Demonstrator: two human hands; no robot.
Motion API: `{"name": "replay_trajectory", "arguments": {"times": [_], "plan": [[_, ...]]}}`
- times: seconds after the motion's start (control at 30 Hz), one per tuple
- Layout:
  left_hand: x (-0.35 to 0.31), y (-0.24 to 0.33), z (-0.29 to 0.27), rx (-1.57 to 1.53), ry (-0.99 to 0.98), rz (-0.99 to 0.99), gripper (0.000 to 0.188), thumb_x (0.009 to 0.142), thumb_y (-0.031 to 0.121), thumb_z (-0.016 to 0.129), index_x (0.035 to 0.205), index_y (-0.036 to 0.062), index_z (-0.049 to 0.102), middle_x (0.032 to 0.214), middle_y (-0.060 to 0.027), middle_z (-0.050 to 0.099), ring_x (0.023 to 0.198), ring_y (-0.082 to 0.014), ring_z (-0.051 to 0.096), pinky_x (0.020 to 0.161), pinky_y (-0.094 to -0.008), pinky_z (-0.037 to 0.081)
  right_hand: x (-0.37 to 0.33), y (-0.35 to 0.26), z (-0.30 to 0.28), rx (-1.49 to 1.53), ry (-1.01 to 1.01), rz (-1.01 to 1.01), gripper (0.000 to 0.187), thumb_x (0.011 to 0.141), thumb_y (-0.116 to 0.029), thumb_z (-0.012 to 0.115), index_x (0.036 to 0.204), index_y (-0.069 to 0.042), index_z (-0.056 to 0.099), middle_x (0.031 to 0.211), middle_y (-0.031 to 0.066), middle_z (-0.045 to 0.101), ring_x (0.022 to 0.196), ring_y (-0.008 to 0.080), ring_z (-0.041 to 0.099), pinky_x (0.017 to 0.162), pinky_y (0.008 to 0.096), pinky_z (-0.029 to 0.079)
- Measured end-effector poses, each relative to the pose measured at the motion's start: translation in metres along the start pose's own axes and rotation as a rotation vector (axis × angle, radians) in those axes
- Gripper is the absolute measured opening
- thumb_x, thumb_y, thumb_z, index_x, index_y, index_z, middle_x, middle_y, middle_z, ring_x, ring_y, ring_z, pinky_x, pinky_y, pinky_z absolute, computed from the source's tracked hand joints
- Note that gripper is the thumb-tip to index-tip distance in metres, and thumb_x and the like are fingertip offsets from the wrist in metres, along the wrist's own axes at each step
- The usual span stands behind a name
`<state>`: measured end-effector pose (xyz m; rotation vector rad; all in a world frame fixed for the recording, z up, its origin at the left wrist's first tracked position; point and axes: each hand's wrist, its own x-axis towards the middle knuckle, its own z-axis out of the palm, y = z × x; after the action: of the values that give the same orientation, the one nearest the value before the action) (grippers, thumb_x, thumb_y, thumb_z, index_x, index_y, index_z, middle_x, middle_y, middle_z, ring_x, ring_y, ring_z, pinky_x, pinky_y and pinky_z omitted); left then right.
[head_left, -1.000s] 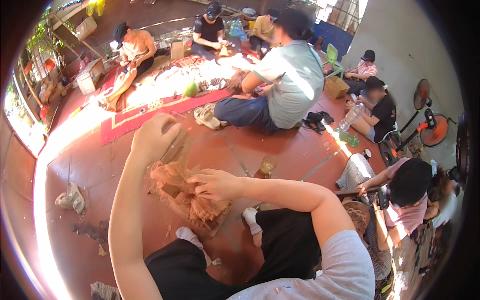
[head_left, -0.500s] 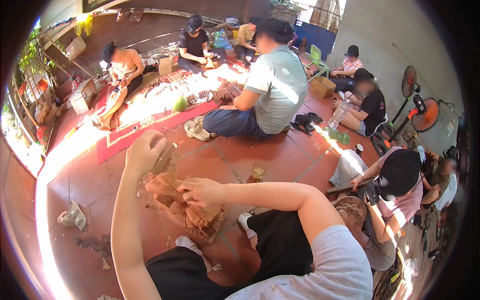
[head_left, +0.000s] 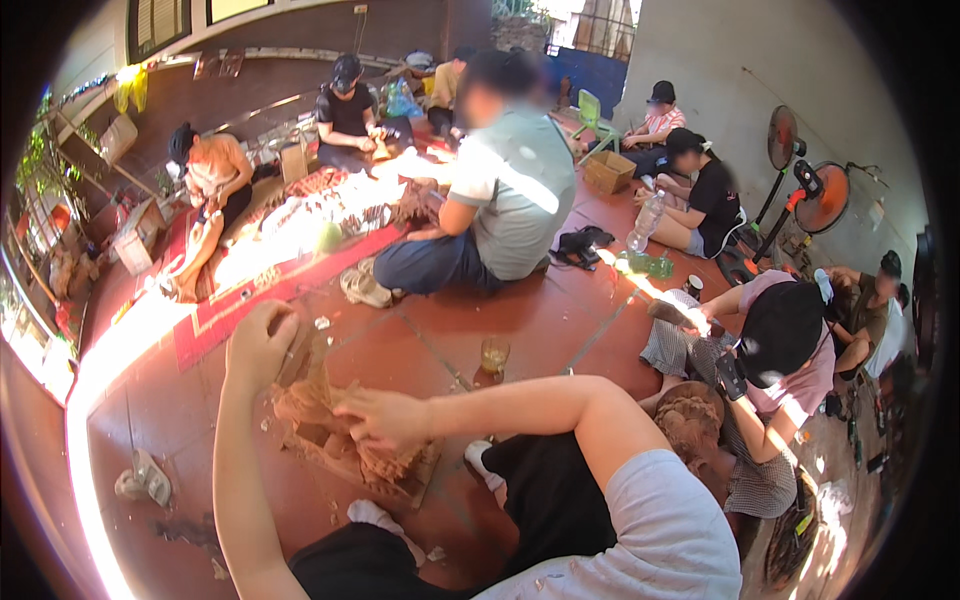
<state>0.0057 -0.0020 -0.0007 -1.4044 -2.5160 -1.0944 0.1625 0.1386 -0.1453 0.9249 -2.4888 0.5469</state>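
Observation:
A brown wooden carving [head_left: 308,408] with layered, rippling shapes stands on a flat base in front of my legs. My left hand [head_left: 262,345] is raised at its far left side, fingers curled inward. What those fingers hold, if anything, is hidden. My right hand [head_left: 385,418] reaches in from the right, its fingers bent and pressed together against the carving's upper side. I cannot make out whether a small tool sits in them.
A glass of yellowish drink [head_left: 494,354] stands on the tiled floor beyond my right forearm. Close on my right, a co-worker in pink [head_left: 805,350] bends over a round carving [head_left: 690,420]. Sandals [head_left: 146,478] lie at left. Others sit around a red mat [head_left: 200,335].
The whole view has shifted, so the room's things sit further left. Both my hands remain at the carving. The co-worker at right has raised a hand with a long piece away from the round carving.

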Motion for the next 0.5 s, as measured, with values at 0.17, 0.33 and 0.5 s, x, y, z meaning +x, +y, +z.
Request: {"name": "replay_trajectory", "arguments": {"times": [0.17,0.33,0.5], "plan": [[0.006,0.004,0.004,-0.015,0.019,0.022,0.024,0.088,0.026,0.058,0.099,0.0051,0.063,0.094,-0.0101,0.065,0.086,-0.0239,0.063,0.079,-0.034,0.048,-0.011,0.0,0.002,-0.142,0.04,-0.036,0.014,0.075,-0.02,0.067,0.068,-0.01,0.061,0.124,0.0178,0.045,0.119,0.035,0.045,0.102,0.0486,0.038],[0.006,-0.011,0.006,-0.089,-0.006,-0.022,0.022,0.089,0.022,0.057,0.098,0.0028,0.063,0.093,-0.0112,0.064,0.086,-0.022,0.063,0.079,-0.0332,0.047,0.0,0.019,0.022,0.068,-0.11,0.101,0.016,0.075,-0.02,0.069,0.085,-0.007,0.069,0.13,0.0192,0.039,0.132,0.037,0.032,0.101,0.0455,0.038],[0.004,-0.002,0.006,-0.054,0.017,0.009,0.022,0.088,0.022,0.057,0.097,0.0027,0.062,0.09,-0.0101,0.063,0.084,-0.0214,0.061,0.079,-0.0331,0.046,-0.021,-0.011,0.015,-0.09,0.127,-0.027,0.015,0.076,-0.017,0.066,0.068,-0.007,0.059,0.134,0.0208,0.041,0.12,0.0346,0.045,0.098,0.0424,0.041]]}}
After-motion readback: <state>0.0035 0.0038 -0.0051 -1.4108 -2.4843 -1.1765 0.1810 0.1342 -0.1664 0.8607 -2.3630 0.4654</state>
